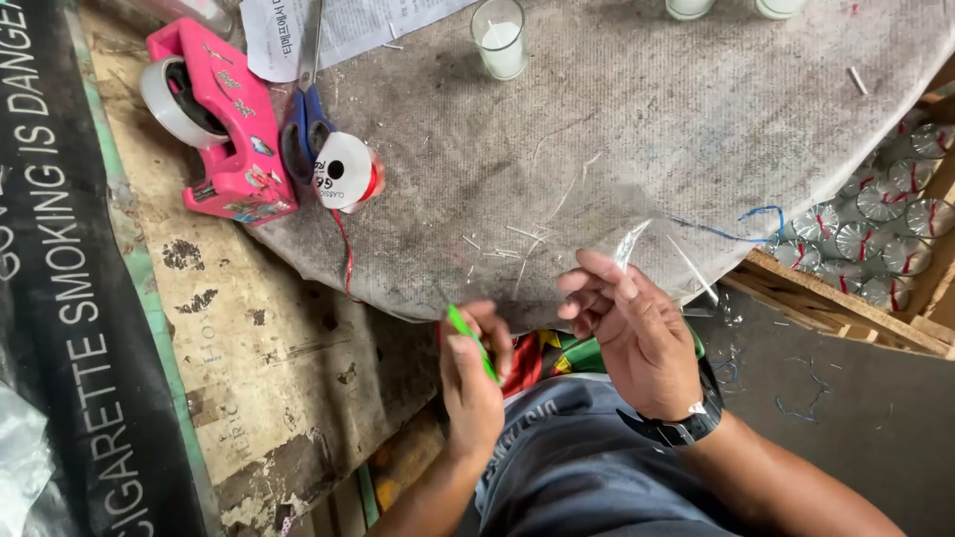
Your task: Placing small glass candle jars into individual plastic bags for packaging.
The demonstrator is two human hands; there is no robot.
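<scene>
left fingers (476, 343) pinch green strip (470, 338) | right fingers (587, 293) hold clear film (637, 239) | grey cloth (647, 129)

Your left hand (473, 373) sits low before your lap, fingers curled shut in a pinch, forearm rising from below; your right hand (637, 333) hovers just beside it, fingers loosely bent and pinching, palm turned down, wrist angled back toward the lower right.
</scene>
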